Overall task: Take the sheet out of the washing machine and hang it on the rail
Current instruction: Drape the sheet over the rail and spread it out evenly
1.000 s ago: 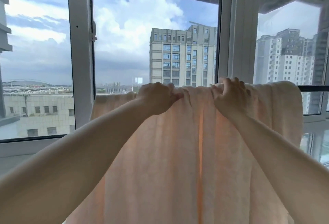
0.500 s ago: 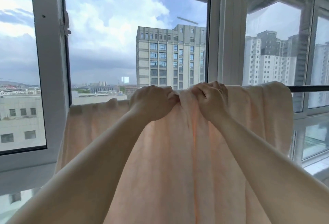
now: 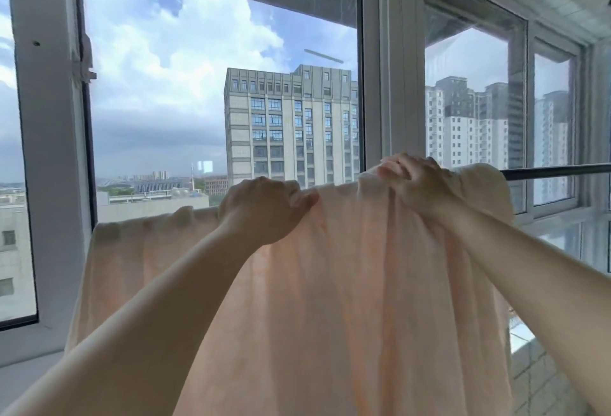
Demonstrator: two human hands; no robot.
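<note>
Both our hands, left hand [image 3: 264,209] and right hand [image 3: 415,180], grip the soft, creased peach sheet [image 3: 347,300] draped over what seems a thin dark rail [image 3: 555,171].

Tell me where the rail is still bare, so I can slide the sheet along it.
Bare rail shows only to the right of the sheet, running on past the window frame. The stretch under the left hand and right hand, both gripping the top fold, is bunched. Leftward the sheet covers the rail to its end.
</note>
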